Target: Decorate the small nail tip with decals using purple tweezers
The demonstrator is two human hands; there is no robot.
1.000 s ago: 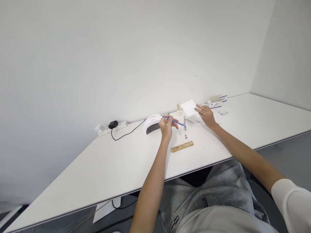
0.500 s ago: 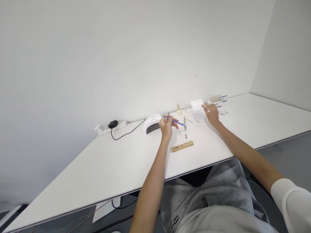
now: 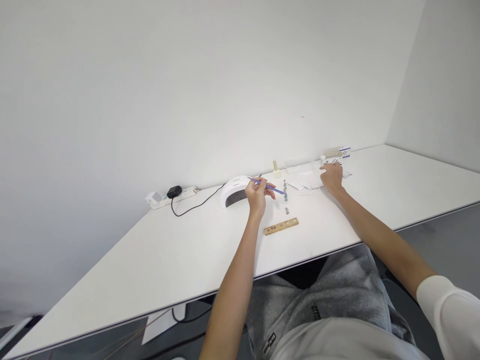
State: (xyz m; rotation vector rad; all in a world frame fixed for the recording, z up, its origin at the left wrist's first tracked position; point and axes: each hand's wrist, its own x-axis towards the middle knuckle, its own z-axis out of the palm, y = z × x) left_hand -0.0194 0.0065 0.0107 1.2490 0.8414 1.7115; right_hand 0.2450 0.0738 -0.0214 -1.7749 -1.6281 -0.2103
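Observation:
My left hand [image 3: 257, 195] is closed round a thin purple brush [image 3: 270, 188], held just above the white table [image 3: 180, 250], with the tip pointing right toward a small silver stand [image 3: 285, 190]. My right hand [image 3: 331, 177] rests farther right on the table, fingers down on the edge of a flat white sheet [image 3: 305, 180]; whether it grips the sheet is unclear. A wooden strip with round holes [image 3: 281, 226] lies in front of my left hand.
A white domed nail lamp [image 3: 234, 191] stands behind my left hand, its black cable running to a power strip [image 3: 172, 196]. A small pale bottle [image 3: 276, 170] and small boxes [image 3: 335, 154] sit by the wall. My grey-trousered lap is below the table edge.
My right hand has carried the white dotted sheet from upright to the right and laid it down flat on the table. My left hand with the brush has stayed put.

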